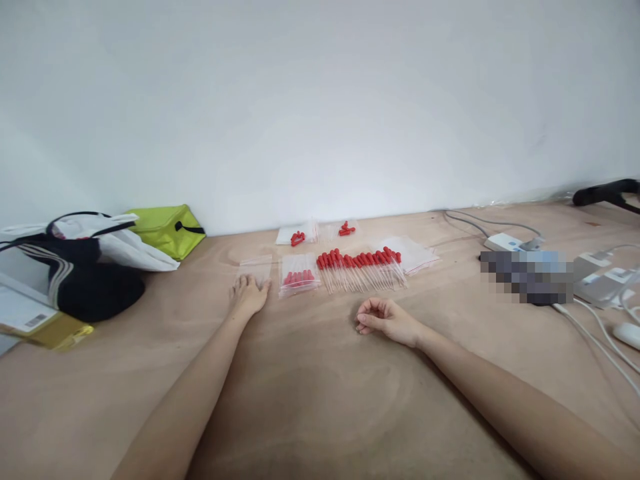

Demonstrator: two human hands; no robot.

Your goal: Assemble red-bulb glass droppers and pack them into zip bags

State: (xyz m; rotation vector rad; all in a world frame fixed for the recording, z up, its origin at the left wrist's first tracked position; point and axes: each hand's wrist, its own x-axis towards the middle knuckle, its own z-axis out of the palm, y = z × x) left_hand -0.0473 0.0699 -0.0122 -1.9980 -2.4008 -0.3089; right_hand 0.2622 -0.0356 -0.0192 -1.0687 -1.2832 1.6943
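Note:
My left hand (249,295) lies flat with its fingers spread, its fingertips on a clear zip bag (259,267). Just right of that bag is another zip bag (299,283) with several red rubber bulbs inside. A row of glass droppers (360,270) with red bulbs and thin clear tubes lies in the middle, bulbs toward the wall. My right hand (385,319) rests on the table in front of the droppers, fingers loosely curled, with nothing visible in them. Behind the droppers, loose red bulbs (298,238) and more red bulbs (346,229) lie on clear bags.
A stack of clear bags (413,255) lies right of the droppers. At the left are a black cap (95,283), a white bag (135,250), a lime-green bag (167,230) and a box (30,317). Power strips (505,242), cables and a blurred-out object (525,275) are at the right.

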